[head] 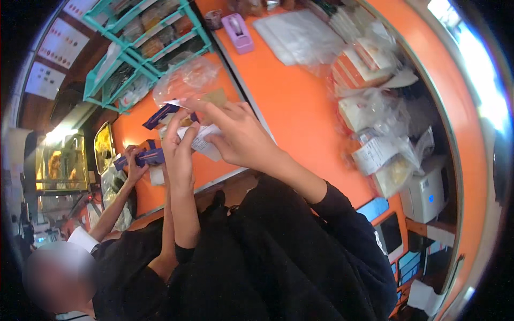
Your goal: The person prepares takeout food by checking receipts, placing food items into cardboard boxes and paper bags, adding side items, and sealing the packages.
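My left hand (179, 150) and my right hand (245, 134) are close together over the orange counter (277, 96). Between their fingers is a white printed slip of paper (205, 145), bent and bearing small writing. Another white paper edge (176, 104) shows at the fingertips; whether it belongs to the same slip is unclear. Partly hidden behind my hands lies a dark blue printed package (158, 116). A tan flat piece (215, 97) shows just beyond my right fingers.
At left, a co-worker's hand (136, 168) grips a dark blue box (149, 157). Teal racks (148, 64) hold bagged items. A purple tape dispenser (237, 34), clear plastic bags (299, 36) and bagged boxes (357, 108) line the counter. Phones and tablets (389, 234) lie at right, near a white printer (425, 196).
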A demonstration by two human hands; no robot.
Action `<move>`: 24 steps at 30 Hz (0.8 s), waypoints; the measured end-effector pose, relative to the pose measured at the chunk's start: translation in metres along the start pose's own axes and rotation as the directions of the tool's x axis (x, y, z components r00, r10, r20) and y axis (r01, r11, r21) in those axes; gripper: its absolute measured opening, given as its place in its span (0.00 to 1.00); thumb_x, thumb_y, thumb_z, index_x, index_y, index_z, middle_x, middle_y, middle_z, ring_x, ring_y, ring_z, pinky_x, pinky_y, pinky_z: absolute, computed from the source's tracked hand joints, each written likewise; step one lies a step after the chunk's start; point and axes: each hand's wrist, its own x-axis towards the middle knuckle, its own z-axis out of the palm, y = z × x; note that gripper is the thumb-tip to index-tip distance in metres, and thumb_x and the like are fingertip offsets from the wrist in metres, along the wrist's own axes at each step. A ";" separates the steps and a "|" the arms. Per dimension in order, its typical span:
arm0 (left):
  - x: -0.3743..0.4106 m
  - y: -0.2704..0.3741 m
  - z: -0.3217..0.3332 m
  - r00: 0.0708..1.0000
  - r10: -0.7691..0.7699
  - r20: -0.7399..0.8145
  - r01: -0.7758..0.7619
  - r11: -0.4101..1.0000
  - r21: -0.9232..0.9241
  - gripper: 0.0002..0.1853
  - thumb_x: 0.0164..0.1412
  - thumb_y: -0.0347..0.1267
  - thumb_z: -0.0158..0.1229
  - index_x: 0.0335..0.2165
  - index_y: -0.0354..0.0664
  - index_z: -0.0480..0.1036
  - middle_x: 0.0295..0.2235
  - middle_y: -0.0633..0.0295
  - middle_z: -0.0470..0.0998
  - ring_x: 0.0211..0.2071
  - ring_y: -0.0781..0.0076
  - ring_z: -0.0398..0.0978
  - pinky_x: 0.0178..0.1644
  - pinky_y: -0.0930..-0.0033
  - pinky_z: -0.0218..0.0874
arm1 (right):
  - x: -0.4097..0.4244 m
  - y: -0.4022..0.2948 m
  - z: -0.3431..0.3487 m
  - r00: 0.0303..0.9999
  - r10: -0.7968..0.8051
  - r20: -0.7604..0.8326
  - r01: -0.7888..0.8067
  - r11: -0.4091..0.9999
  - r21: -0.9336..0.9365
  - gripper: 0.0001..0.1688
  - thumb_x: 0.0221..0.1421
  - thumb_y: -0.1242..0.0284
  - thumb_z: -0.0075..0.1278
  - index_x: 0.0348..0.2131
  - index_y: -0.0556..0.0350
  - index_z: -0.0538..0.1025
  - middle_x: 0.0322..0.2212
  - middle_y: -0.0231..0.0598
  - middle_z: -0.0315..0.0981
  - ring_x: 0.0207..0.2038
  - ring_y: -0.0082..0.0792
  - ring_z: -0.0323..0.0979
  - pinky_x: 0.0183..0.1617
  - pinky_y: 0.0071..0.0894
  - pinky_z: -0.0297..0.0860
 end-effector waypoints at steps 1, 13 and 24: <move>0.001 0.003 -0.004 1.000 0.017 -0.024 -0.017 1.000 -0.012 0.16 0.58 0.24 0.52 0.46 0.36 0.70 0.37 0.64 0.73 0.37 0.81 0.71 0.39 0.79 0.63 | 0.003 0.001 0.004 1.000 0.012 0.009 -0.013 0.999 0.029 0.43 0.41 0.82 0.56 0.57 0.42 0.63 0.33 0.32 0.73 0.38 0.39 0.70 0.47 0.39 0.60; 0.020 -0.033 -0.010 0.996 -0.087 0.030 0.088 0.996 -0.025 0.13 0.53 0.22 0.53 0.40 0.36 0.73 0.36 0.65 0.75 0.35 0.79 0.72 0.37 0.74 0.64 | 0.003 -0.002 0.001 0.977 0.179 0.112 -0.189 0.979 0.083 0.35 0.40 0.84 0.59 0.50 0.51 0.69 0.26 0.32 0.75 0.33 0.31 0.74 0.45 0.36 0.64; -0.078 -0.159 -0.102 0.974 -0.222 -0.047 0.186 0.665 0.724 0.36 0.49 0.31 0.60 0.57 0.40 0.57 0.35 0.36 0.74 0.39 0.41 0.74 0.42 0.54 0.65 | 0.026 0.098 0.192 0.843 0.422 0.332 -0.537 0.635 0.555 0.61 0.42 0.82 0.62 0.62 0.54 0.37 0.27 0.40 0.75 0.31 0.32 0.76 0.33 0.28 0.74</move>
